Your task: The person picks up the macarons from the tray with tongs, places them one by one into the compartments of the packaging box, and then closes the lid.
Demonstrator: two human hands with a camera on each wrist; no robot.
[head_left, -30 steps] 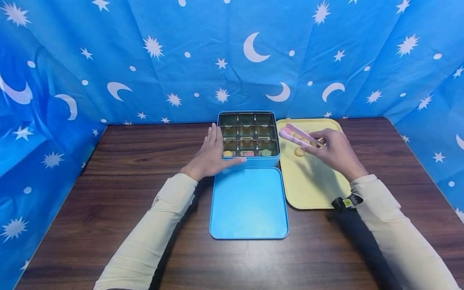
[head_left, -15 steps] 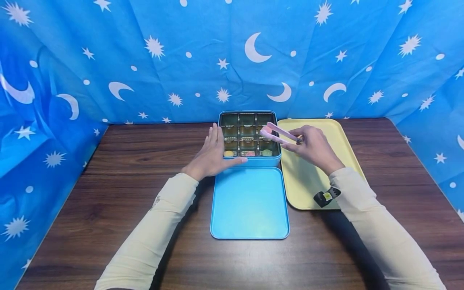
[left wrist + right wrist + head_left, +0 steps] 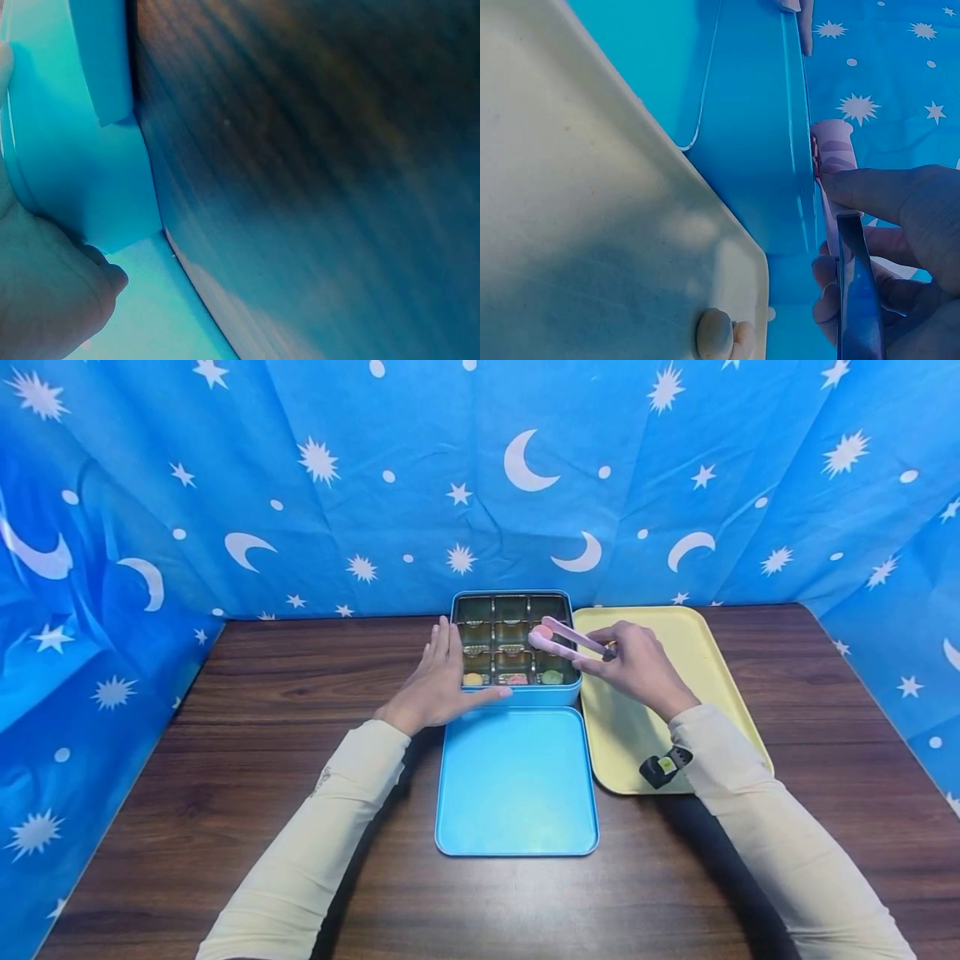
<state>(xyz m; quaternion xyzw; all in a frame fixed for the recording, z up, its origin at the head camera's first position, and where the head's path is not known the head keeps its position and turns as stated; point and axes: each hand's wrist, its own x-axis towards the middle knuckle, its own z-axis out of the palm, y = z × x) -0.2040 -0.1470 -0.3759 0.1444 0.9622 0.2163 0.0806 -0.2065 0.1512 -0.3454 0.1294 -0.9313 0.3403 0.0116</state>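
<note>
My left hand (image 3: 438, 681) rests against the front left corner of a blue tin (image 3: 543, 696), its fingers straight along the side and the thumb along the front. Inside the tin is a divided insert; a yellow cookie (image 3: 473, 678), a pink one (image 3: 516, 680) and a green one (image 3: 552, 677) lie in the front row. My right hand (image 3: 637, 664) grips pink tongs (image 3: 573, 635) with metal (image 3: 857, 292) at the rear. Between the tong tips is a pink round cookie (image 3: 543, 632), held over the right column's middle compartment.
A blue lid (image 3: 517, 781) lies in front of the tin. To the right is a yellow tray (image 3: 720, 693); pale round cookies (image 3: 715, 334) show on it in the right wrist view, hidden behind my hand in the head view. A star-patterned blue cloth (image 3: 420, 485) hangs behind the table.
My right hand has carried the tongs and the pink cookie left from above the tray to over the tin. The left hand has stayed at the tin's corner.
</note>
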